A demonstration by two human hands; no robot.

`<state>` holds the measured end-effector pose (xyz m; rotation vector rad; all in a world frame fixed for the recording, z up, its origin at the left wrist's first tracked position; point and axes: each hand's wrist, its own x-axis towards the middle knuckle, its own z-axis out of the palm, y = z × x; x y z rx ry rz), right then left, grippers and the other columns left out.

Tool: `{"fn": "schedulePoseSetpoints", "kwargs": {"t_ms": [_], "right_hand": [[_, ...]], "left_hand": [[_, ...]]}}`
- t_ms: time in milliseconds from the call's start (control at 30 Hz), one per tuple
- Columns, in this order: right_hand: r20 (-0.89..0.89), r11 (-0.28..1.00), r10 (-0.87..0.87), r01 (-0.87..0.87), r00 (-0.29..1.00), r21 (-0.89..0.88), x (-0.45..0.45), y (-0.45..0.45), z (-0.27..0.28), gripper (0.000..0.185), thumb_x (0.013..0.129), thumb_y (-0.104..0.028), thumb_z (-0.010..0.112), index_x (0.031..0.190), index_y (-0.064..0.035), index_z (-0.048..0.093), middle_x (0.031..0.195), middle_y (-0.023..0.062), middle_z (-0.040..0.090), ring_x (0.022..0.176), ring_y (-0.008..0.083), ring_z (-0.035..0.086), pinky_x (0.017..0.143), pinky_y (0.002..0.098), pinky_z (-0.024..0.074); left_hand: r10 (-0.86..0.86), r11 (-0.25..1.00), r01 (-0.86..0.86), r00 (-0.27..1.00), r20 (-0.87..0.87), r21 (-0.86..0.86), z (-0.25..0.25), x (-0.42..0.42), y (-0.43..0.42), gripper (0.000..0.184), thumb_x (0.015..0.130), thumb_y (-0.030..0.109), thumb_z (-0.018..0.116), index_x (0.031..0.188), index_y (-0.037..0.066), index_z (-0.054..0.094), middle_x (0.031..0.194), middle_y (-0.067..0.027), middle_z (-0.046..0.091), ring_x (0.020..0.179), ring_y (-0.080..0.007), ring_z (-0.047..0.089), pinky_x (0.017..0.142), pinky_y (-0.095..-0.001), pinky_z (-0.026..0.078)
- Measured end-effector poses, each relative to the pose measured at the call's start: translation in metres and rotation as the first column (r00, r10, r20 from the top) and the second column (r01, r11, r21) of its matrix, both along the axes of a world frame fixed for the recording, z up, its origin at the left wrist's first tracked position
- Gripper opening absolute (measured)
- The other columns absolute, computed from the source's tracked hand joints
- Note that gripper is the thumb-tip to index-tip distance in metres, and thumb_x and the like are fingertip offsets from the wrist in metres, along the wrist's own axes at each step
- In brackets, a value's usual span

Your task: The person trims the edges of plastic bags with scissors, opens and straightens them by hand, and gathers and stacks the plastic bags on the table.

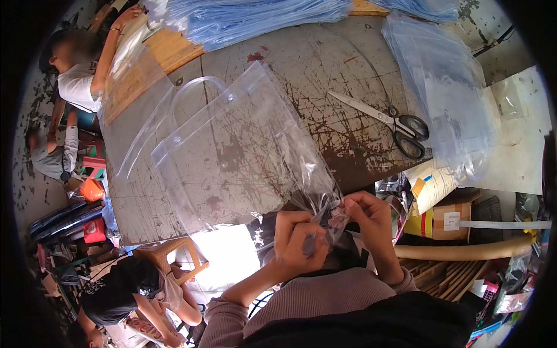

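Observation:
A clear plastic bag (243, 148) with a looped handle lies across the worn table, its near corner bunched up at the table's front edge. My left hand (299, 240) is closed around the gathered plastic of that corner. Close beside it, my right hand (368, 217) pinches the same bunched part between thumb and fingers. What exactly sits between the right fingertips is too small to make out. Scissors (380, 119) with black handles rest on the table beyond my right hand, apart from both hands.
Blue-tinted plastic sheets (267, 20) are piled at the table's far side. More clear bags (444, 93) lie at the right edge. A cardboard box (452, 220) and a tan roll (464, 250) are at lower right. Other people sit at left, one near a wicker chair (188, 261).

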<state>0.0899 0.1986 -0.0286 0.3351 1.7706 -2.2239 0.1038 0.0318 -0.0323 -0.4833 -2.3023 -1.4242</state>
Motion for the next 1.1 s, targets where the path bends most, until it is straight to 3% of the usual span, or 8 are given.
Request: {"fn": "schedulePoseSetpoints", "kwargs": {"t_ms": [533,633,700,800,900,933,1000,1100], "right_hand": [[0.202,0.877,-0.048,0.139,0.978,-0.461,0.004,-0.001,-0.017,0.014,0.092,-0.011,0.051,0.091,0.0027,0.056,0.081,0.0085,0.061,0.073,0.0166,0.063,0.069,0.0321,0.0538],[0.179,0.861,-0.057,0.139,0.982,-0.489,0.004,-0.001,-0.022,0.015,0.093,-0.011,0.051,0.094,0.0035,0.056,0.084,0.0088,0.062,0.075,0.0170,0.064,0.071,0.0321,0.0542],[0.182,0.863,-0.072,0.152,0.981,-0.482,0.005,-0.001,-0.022,0.015,0.093,-0.011,0.051,0.094,0.0034,0.056,0.084,0.0086,0.062,0.075,0.0163,0.064,0.070,0.0315,0.0541],[0.183,0.879,-0.103,0.175,0.978,-0.443,0.003,0.000,-0.018,0.014,0.093,-0.010,0.052,0.093,0.0026,0.057,0.086,0.0083,0.062,0.075,0.0157,0.063,0.069,0.0305,0.0543],[0.160,0.964,-0.214,0.235,0.964,-0.128,-0.002,-0.001,-0.003,0.017,0.092,-0.014,0.054,0.084,-0.0001,0.058,0.074,0.0044,0.061,0.066,0.0125,0.062,0.060,0.0251,0.0516],[-0.022,0.949,-0.218,0.217,0.976,0.230,-0.003,0.003,0.001,0.022,0.092,-0.016,0.055,0.077,-0.0011,0.056,0.065,0.0035,0.057,0.059,0.0104,0.059,0.054,0.0243,0.0470],[-0.378,0.593,-0.162,0.396,0.912,0.701,-0.006,0.010,-0.003,0.038,0.088,-0.021,0.062,0.060,-0.0024,0.045,0.045,0.0047,0.041,0.040,0.0096,0.042,0.040,0.0272,0.0314],[-0.628,0.506,0.031,0.529,0.778,0.681,-0.017,0.015,0.021,0.042,0.083,-0.021,0.068,0.057,-0.0029,0.041,0.046,0.0075,0.036,0.039,0.0150,0.033,0.040,0.0308,0.0272]], "left_hand": [[0.035,0.993,-0.034,0.999,0.007,-0.116,0.006,0.007,-0.007,0.029,0.056,0.002,0.063,0.084,0.006,0.059,0.077,-0.0085,0.047,0.070,-0.0240,0.046,0.068,-0.0373,0.044],[0.161,0.889,-0.228,0.968,-0.194,-0.396,0.014,0.003,-0.007,0.035,0.063,0.016,0.065,0.098,0.007,0.065,0.090,-0.0105,0.057,0.086,-0.0271,0.054,0.089,-0.0491,0.039],[-0.117,0.613,-0.145,0.956,-0.271,-0.777,0.012,0.001,-0.007,0.042,0.075,0.028,0.059,0.112,0.009,0.064,0.119,-0.0128,0.057,0.113,-0.0278,0.052,0.101,-0.0590,0.026],[-0.116,0.537,-0.031,0.987,-0.110,-0.843,0.016,0.001,-0.006,0.044,0.083,0.032,0.052,0.121,0.011,0.059,0.139,-0.0123,0.043,0.129,-0.0266,0.041,0.103,-0.0592,0.023],[-0.094,0.731,0.213,0.973,0.212,-0.648,0.025,0.004,0.000,0.054,0.080,0.036,0.062,0.129,0.015,0.052,0.140,-0.0169,0.039,0.129,-0.0333,0.038,0.103,-0.0611,0.023],[-0.098,0.733,0.216,0.972,0.213,-0.645,0.022,0.004,0.002,0.054,0.080,0.036,0.062,0.129,0.015,0.052,0.140,-0.0169,0.039,0.129,-0.0333,0.038,0.103,-0.0611,0.023],[-0.094,0.683,0.154,0.988,0.123,-0.714,0.013,0.003,0.004,0.065,0.078,0.041,0.063,0.135,0.016,0.045,0.138,-0.0210,0.039,0.127,-0.0369,0.039,0.101,-0.0588,0.028],[-0.087,0.639,0.121,0.993,0.085,-0.760,0.011,0.002,0.009,0.066,0.077,0.041,0.063,0.135,0.016,0.045,0.136,-0.0251,0.038,0.126,-0.0392,0.040,0.101,-0.0553,0.030]]}}
